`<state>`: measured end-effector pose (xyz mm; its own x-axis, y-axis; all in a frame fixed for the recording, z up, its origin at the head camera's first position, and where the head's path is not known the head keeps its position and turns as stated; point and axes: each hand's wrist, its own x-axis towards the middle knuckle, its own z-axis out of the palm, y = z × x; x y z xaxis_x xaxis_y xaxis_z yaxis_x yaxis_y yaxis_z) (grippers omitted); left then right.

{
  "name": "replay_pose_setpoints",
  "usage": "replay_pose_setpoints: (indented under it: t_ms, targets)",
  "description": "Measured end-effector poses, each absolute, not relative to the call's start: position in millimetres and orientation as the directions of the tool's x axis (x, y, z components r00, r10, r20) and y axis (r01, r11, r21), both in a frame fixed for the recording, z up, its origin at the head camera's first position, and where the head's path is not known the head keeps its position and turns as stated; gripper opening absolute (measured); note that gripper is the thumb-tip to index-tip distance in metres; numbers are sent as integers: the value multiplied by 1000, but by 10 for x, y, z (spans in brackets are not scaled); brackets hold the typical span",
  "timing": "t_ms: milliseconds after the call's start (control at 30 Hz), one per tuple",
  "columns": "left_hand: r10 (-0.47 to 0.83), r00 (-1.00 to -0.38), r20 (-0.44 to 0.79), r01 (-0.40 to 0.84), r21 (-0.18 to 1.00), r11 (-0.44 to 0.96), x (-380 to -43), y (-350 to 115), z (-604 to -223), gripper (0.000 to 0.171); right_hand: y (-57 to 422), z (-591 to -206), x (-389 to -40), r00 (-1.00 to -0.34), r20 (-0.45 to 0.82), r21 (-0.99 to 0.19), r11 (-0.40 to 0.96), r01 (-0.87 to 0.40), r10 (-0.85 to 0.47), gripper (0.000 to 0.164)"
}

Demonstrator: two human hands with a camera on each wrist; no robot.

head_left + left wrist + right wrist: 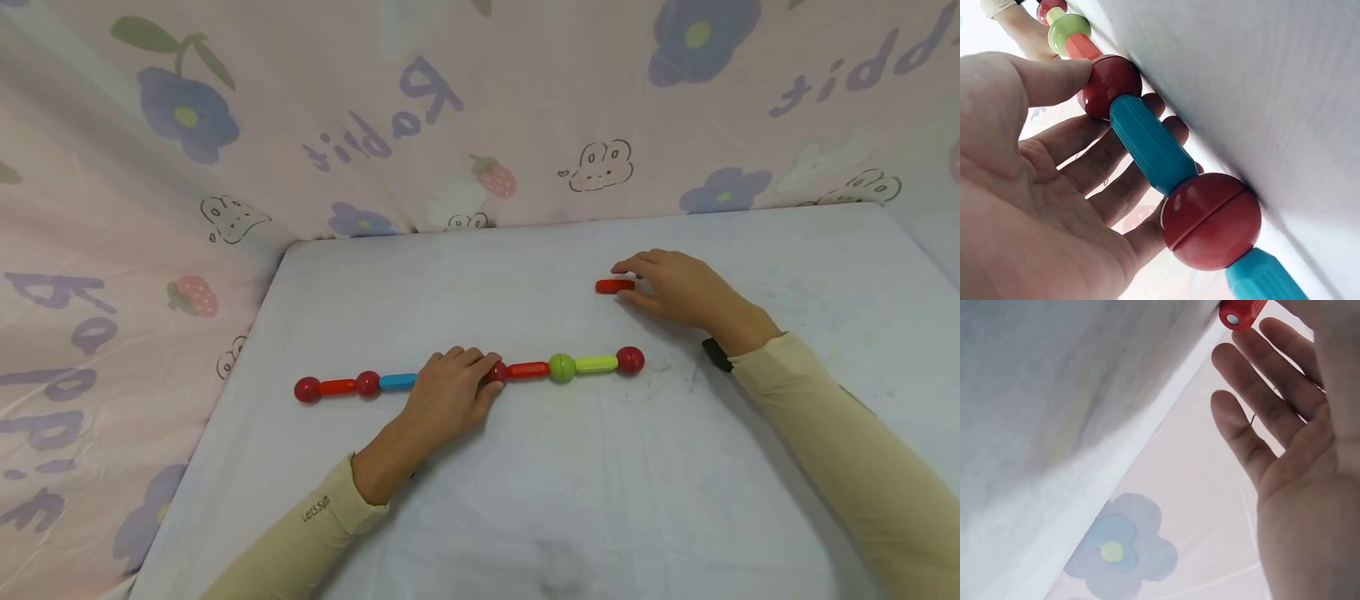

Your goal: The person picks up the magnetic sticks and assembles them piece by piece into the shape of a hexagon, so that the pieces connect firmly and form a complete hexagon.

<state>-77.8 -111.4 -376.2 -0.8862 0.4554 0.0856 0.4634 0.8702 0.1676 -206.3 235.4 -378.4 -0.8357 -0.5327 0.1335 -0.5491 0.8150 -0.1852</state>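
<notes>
A row of magnetic rods and balls lies across the table, with a blue rod [397, 382], a red rod [528, 370] and a green ball [562, 367] among them. My left hand [452, 390] lies over the middle of this row. Its thumb and fingers grip a red ball [1110, 86], and its other fingers extend behind the blue rod [1150, 144] joined to it. Farther back on the right, my right hand [678, 287] is at a loose red rod [615, 286], thumb and forefinger spread on either side of its right end. A metal tip shows on that red rod [1241, 314] in the right wrist view.
The row ends in a red ball [307, 389] on the left and another red ball [631, 360] on the right. A white cloth covers the table [525, 517]. A pink printed curtain [525, 100] hangs along the back and left sides.
</notes>
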Motion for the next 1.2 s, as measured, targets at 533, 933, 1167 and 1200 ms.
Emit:
replay_pose_setpoints:
  t_ms: [533,933,1167,1200]
  targets:
    - [451,-888,85,459,164,873,-777,-1129,-3756,48,2290,-3786,-2098,-837,89,-170,820,-546,-539,33]
    - [451,-890,70,456,168,874,-772,-1119,-3742,47,2294,-3777,-2095,-842,82,-182,822,-539,-534,32]
    - [454,-887,82,462,172,870,-767,-1108,-3750,45,2355,-3772,-2059,-856,74,-204,832,-515,-512,34]
    - [456,-885,89,465,172,869,-767,-1107,-3753,44,2358,-3762,-2048,-857,72,-204,834,-513,-509,34]
